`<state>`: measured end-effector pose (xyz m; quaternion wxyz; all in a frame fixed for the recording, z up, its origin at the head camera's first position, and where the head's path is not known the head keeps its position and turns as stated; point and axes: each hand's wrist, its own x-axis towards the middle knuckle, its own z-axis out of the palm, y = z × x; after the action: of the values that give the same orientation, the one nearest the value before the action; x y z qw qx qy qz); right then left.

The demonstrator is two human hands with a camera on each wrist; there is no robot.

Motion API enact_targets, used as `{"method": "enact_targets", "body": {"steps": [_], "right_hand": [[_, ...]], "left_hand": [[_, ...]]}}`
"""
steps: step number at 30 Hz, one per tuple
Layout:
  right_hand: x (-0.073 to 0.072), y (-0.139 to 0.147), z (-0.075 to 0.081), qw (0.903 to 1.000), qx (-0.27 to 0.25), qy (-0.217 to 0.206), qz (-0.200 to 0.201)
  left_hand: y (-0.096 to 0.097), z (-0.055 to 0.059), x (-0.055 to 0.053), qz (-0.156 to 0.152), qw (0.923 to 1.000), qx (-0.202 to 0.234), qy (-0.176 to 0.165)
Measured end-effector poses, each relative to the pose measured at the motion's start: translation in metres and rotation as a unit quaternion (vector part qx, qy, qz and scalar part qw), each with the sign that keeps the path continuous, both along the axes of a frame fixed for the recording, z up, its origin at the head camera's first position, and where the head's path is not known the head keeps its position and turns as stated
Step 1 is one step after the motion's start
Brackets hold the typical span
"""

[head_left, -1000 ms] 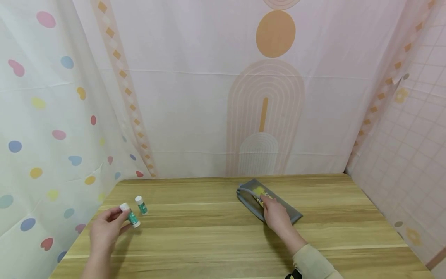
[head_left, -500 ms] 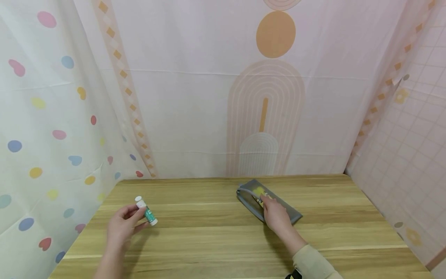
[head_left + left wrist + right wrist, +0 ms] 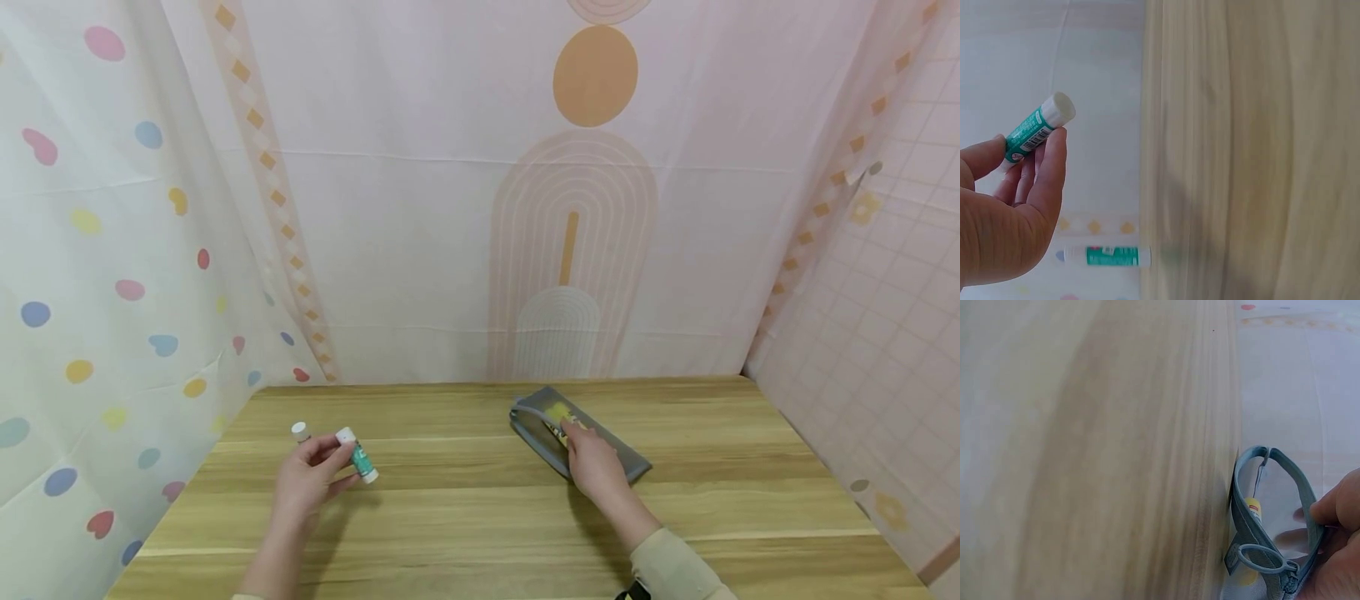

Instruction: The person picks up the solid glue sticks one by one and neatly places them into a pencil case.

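Note:
My left hand (image 3: 303,487) pinches a white-and-green glue stick (image 3: 362,460) between thumb and fingers, tilted and raised over the table. Behind that hand a second glue stick (image 3: 300,430) stands upright, mostly hidden in the head view; the left wrist view shows its green label (image 3: 1113,255). On the right, my right hand (image 3: 596,462) grips the rim of a grey mesh zipper pouch (image 3: 618,442). The pouch mouth gapes, as the right wrist view shows, with its zipper pull ring (image 3: 1261,558) at the near end. A yellow item (image 3: 1252,505) lies inside, partly hidden.
The wooden table (image 3: 450,517) spans the space between the two hands. Its back edge meets a patterned curtain (image 3: 405,267). Further curtains hang at the left (image 3: 97,250) and right (image 3: 885,333) sides.
My left hand has carried its glue stick to the right, passing in front of the standing one and now covering most of it. The right hand and pouch have stayed in place.

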<state>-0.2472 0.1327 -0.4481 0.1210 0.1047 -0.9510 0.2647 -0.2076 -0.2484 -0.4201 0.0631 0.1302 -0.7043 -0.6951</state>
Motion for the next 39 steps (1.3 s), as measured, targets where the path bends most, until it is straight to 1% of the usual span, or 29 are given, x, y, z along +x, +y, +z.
{"method": "enact_targets", "body": {"steps": [10, 15, 19, 24, 31, 39], "right_hand": [[-0.001, 0.0, -0.001, 1.0, -0.003, 0.005, 0.002], [-0.001, -0.001, -0.001, 1.0, 0.0, 0.008, 0.002], [-0.001, 0.0, -0.001, 0.9999, -0.001, 0.01, 0.003], [0.0, 0.0, 0.0, 1.0, -0.003, 0.006, 0.003], [0.0, 0.0, 0.0, 1.0, -0.001, 0.003, 0.0], [0.0, 0.0, 0.0, 1.0, 0.003, 0.005, -0.001]], "left_hand": [[0.027, -0.003, -0.004, -0.019, 0.9997, 0.014, 0.007], [0.04, -0.005, -0.008, -0.023, 0.9995, 0.019, 0.013], [0.053, -0.005, -0.012, -0.032, 0.999, 0.022, 0.022], [0.07, -0.005, -0.017, -0.041, 0.9981, 0.036, 0.029], [0.092, -0.006, -0.02, -0.05, 0.9977, 0.034, 0.031], [0.112, -0.009, -0.023, -0.07, 0.996, 0.042, 0.037]]}}
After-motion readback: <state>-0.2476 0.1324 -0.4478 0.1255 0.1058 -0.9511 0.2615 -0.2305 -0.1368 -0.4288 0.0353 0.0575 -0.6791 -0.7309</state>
